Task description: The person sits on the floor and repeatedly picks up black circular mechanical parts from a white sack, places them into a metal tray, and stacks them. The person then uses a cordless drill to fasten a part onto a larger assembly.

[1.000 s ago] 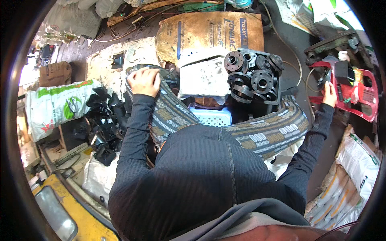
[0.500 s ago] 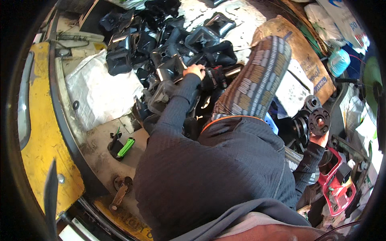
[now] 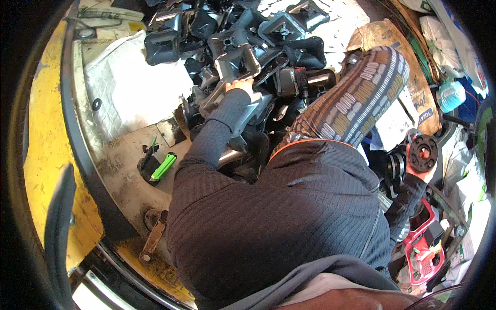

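Observation:
My left hand (image 3: 244,89) is among a heap of black plastic parts. Its fingers curl at the edge of a black part (image 3: 247,118) that lies partly under my wrist. Just beyond the fingertips another black part (image 3: 254,64) turns its squarish open mouth up. At the right, my right hand (image 3: 422,174) is closed behind a dark round disc (image 3: 432,153) with small holes around a larger centre hole. Skin shows through that centre hole, and most of the fingers are hidden. Black ring-shaped pieces (image 3: 397,165) sit beside the disc.
A white sheet (image 3: 134,98) lies left of the heap. Closer in are a bright green-handled tool (image 3: 164,167) and a metal lever (image 3: 153,242). A yellow panel (image 3: 44,129) borders the far left. My patterned trouser leg (image 3: 356,98) crosses the middle; a red plastic frame (image 3: 409,258) stands lower right.
My left hand has drawn back a little toward me and to the left over the heap. The right hand stays at the disc. The whole view has shifted slightly.

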`<act>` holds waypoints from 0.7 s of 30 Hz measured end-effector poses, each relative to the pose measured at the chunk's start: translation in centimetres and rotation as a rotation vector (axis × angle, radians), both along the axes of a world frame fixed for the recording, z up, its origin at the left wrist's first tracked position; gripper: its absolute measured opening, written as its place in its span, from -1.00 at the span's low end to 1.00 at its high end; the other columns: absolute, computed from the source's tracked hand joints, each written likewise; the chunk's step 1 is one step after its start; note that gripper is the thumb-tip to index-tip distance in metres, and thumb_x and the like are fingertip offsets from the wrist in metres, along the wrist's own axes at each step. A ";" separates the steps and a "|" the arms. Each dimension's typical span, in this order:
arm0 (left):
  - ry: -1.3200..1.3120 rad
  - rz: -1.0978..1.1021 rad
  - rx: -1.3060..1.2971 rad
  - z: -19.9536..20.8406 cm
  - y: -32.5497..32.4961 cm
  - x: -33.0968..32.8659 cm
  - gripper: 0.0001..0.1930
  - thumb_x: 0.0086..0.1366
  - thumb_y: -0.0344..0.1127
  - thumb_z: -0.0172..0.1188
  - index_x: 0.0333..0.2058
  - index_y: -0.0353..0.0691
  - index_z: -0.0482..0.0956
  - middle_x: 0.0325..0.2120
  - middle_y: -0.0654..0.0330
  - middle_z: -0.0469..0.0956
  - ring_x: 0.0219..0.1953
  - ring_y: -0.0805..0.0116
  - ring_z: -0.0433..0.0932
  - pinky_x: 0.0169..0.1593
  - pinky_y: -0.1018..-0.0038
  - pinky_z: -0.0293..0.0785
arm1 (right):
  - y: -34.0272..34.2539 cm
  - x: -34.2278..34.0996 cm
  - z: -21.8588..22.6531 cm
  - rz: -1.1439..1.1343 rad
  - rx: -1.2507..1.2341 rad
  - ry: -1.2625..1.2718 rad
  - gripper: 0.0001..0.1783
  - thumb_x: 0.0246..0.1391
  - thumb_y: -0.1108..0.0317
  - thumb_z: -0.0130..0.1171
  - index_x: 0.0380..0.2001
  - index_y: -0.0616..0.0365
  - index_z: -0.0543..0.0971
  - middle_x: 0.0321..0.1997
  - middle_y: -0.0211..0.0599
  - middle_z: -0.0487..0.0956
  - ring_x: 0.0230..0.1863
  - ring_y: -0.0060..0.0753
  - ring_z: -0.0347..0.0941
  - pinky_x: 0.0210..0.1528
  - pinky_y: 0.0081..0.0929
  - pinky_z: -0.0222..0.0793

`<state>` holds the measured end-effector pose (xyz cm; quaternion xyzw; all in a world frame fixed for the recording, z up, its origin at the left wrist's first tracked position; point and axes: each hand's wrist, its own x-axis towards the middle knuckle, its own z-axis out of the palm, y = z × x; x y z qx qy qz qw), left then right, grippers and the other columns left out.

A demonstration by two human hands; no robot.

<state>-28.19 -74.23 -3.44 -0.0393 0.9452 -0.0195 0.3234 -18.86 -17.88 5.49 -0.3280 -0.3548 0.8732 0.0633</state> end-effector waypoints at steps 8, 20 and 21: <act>0.431 -0.488 0.390 -4.5 11.5 -3.3 -0.54 0.00 -0.11 0.25 -0.09 -0.06 0.48 -0.16 0.05 0.47 -0.11 0.15 0.46 -0.02 0.22 0.33 | -1.0 3.1 3.7 -0.149 0.042 0.139 -0.33 0.01 -0.23 -0.10 0.02 0.05 0.39 0.01 -0.14 0.45 0.05 0.11 0.34 -0.06 0.13 0.30; -0.244 -0.536 -0.204 -15.1 16.0 -10.6 -0.39 -0.10 0.04 0.31 -0.06 -0.10 0.47 -0.11 -0.01 0.48 -0.05 0.10 0.47 -0.01 0.28 0.35 | 2.7 14.7 4.5 -0.641 0.103 -0.091 -0.52 0.08 -0.07 -0.16 -0.09 -0.02 0.47 -0.08 -0.19 0.52 -0.10 -0.09 0.47 -0.18 -0.01 0.43; -0.240 -0.517 -0.195 -15.1 15.4 -10.9 -0.38 -0.11 0.05 0.32 -0.06 -0.11 0.47 -0.12 -0.02 0.49 -0.06 0.10 0.48 -0.02 0.28 0.36 | 3.5 15.7 3.1 -0.607 0.035 -0.045 -0.53 0.07 -0.04 -0.17 -0.10 -0.01 0.47 -0.10 -0.17 0.52 -0.12 -0.08 0.48 -0.20 -0.03 0.45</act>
